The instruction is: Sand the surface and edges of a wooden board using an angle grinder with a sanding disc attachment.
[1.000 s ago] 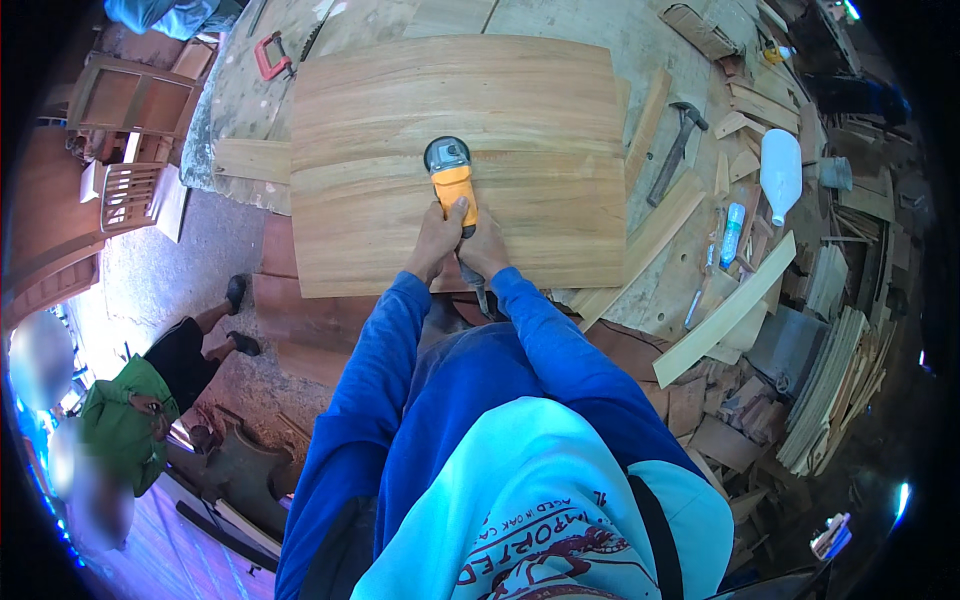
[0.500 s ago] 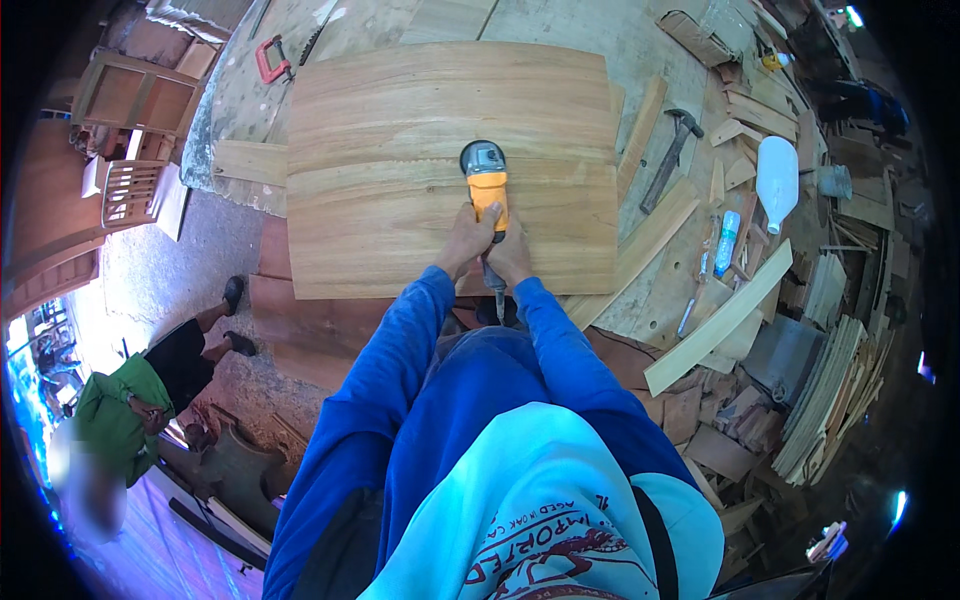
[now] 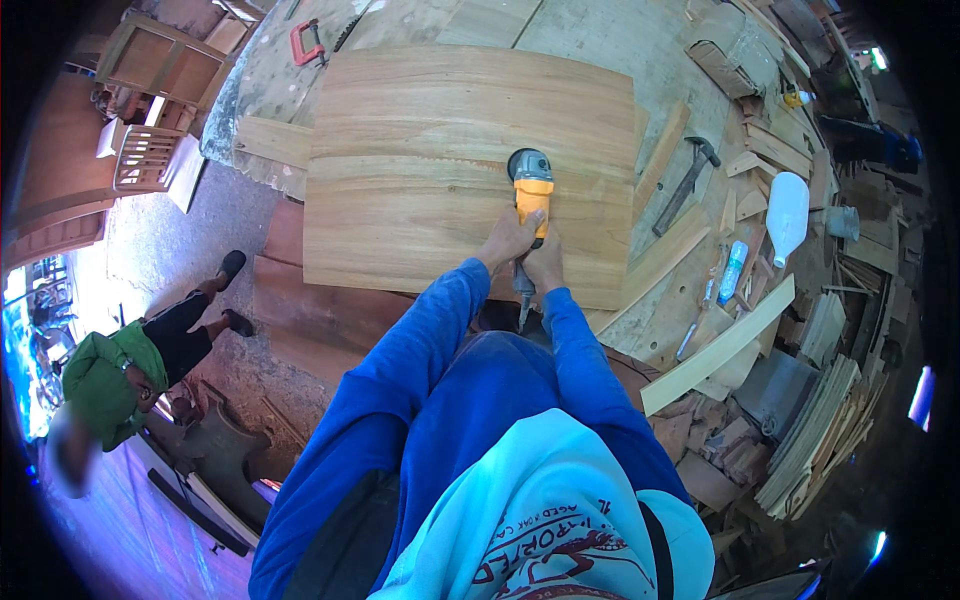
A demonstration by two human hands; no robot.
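Note:
A wide wooden panel lies flat on the workbench in front of me. On its right half rests an orange and grey angle grinder, its round head toward the far side. My left hand is closed round the near end of its orange body from the left. At the rear of the handle, my right hand grips from the right; its fingers are partly hidden. A grey cord sleeve hangs from the grinder between my wrists, past the panel's near edge. The underside of the grinder's disc cannot be seen.
Right of the panel lie a hammer, wood strips, a white bottle and a clear blue bottle. A red clamp sits far left. A person in green stands at left. Scrap wood is piled at right.
The grinder and both my hands have moved a little to the right over the panel. My view has turned slightly, and the panel appears farther right in it.

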